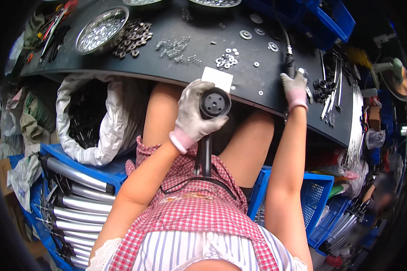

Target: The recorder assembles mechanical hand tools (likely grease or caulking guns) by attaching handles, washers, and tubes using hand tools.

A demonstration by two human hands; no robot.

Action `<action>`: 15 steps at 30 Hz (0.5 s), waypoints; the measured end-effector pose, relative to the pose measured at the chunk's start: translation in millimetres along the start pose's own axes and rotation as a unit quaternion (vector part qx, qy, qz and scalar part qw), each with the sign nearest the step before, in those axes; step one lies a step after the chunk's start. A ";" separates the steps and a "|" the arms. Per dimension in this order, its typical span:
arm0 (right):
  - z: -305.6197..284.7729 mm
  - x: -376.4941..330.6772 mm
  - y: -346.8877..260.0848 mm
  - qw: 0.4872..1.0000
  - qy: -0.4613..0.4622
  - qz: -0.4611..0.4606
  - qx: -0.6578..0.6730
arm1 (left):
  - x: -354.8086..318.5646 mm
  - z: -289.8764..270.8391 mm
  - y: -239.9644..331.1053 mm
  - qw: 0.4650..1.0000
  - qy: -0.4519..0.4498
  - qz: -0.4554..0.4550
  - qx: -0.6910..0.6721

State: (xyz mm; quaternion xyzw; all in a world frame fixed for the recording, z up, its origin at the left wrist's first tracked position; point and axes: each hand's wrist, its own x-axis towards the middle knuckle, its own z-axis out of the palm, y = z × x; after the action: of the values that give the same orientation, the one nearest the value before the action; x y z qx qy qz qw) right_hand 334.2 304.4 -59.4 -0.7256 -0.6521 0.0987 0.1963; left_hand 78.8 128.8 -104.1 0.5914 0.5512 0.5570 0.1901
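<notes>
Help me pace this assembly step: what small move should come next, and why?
Probably bring the right hand, which grips the black power tool on the table, across to the black round-ended part. The left hand already holds that part up at the table edge, its holed round face turned toward the camera, with no fastener visibly seated in it.

The dark counter carries a metal bowl of small parts, a heap of dark nuts beside it, loose screws, small washers, bigger washers and a white card just above the left grip.
</notes>
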 end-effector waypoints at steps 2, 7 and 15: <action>-19.1 -24.5 -6.5 0.905 -0.095 0.082 0.406 | 0.4 -1.9 5.0 0.999 0.005 -0.001 0.031; -34.6 -79.2 -18.4 0.490 -0.178 -0.085 0.849 | 2.6 -4.3 5.7 0.999 -0.003 0.002 0.034; -40.7 -76.1 -93.6 0.343 -0.237 -0.082 0.905 | 4.4 -0.9 5.5 1.000 -0.002 0.020 0.008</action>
State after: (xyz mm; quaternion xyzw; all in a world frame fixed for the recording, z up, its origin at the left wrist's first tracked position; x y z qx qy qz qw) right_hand 255.7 229.9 7.5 0.0054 -0.2406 0.7803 0.5773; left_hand 79.4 130.4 -97.2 0.6048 0.5433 0.5551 0.1760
